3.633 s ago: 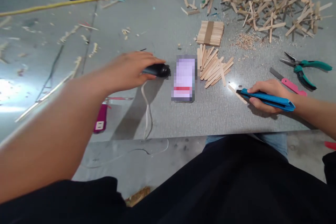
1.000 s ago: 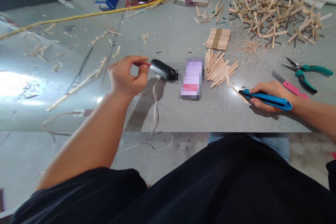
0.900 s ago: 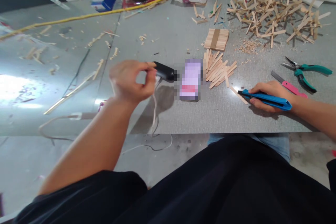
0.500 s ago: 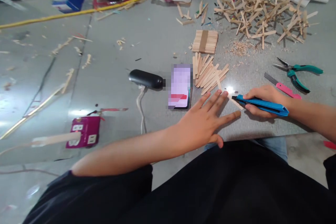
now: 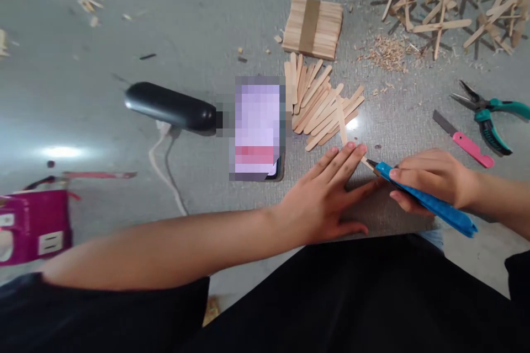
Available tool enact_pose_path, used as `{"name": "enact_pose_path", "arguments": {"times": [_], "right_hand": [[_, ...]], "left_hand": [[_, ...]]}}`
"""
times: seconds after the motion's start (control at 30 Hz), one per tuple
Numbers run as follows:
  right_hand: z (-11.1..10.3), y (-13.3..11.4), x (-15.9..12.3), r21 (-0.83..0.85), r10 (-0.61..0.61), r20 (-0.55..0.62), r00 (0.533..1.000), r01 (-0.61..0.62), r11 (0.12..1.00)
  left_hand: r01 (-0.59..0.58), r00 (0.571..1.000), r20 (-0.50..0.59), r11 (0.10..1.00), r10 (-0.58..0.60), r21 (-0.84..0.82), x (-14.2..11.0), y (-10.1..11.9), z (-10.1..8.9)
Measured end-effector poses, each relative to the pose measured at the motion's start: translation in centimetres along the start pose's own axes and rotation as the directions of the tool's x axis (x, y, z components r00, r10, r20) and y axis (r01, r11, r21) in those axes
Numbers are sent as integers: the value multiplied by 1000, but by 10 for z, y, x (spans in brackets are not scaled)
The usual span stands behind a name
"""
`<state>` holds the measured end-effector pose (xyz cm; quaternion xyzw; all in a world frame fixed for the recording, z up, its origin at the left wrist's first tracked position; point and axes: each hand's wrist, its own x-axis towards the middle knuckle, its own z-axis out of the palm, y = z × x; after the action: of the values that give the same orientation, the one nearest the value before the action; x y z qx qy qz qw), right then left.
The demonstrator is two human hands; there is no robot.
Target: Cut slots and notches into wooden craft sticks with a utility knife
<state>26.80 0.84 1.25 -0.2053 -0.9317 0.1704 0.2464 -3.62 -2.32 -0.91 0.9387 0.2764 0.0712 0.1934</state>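
My left hand (image 5: pixel 331 187) lies spread near the table's front edge, its fingertips pressing down a wooden craft stick (image 5: pixel 342 121). Part of that stick is hidden under the fingers. My right hand (image 5: pixel 433 179) is wrapped round a blue utility knife (image 5: pixel 439 207), its blade tip at the stick's end just right of my left fingertips. A fan of loose craft sticks (image 5: pixel 317 102) spreads beyond my left hand. Behind the fan sits a banded bundle of craft sticks (image 5: pixel 331 27).
Left of the sticks lie a phone (image 5: pixel 259 121) with a blurred screen and a black cylindrical device (image 5: pixel 174 107) with a white cable. On the right are a pink folding knife (image 5: pixel 470 146) and green-handled pliers (image 5: pixel 482 113). Wood shavings (image 5: pixel 389 54) and joined sticks (image 5: pixel 443 25) lie farther back.
The view has moved closer to the table. The utility knife's handle has swung down towards the front edge, and its blade is now at the stick beside my left fingers, which still hold the stick down.
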Motion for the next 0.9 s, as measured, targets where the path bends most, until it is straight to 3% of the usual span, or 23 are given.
{"name": "enact_pose_path", "arguments": {"times": [0.17,0.57,0.9], "right_hand": [[-5,-5,3,-74,-46,29,999,48,996],[-11,-13,9,-94,-24,2,1000,24,995],[-14,-15,10,-115,-7,7,1000,8,993]], "left_hand": [[12,999,-41,1000,-12,-7,3,2,1],[8,998,-67,983,4,184,7,12,-4],[12,999,-49,986,-4,168,10,12,-4]]}}
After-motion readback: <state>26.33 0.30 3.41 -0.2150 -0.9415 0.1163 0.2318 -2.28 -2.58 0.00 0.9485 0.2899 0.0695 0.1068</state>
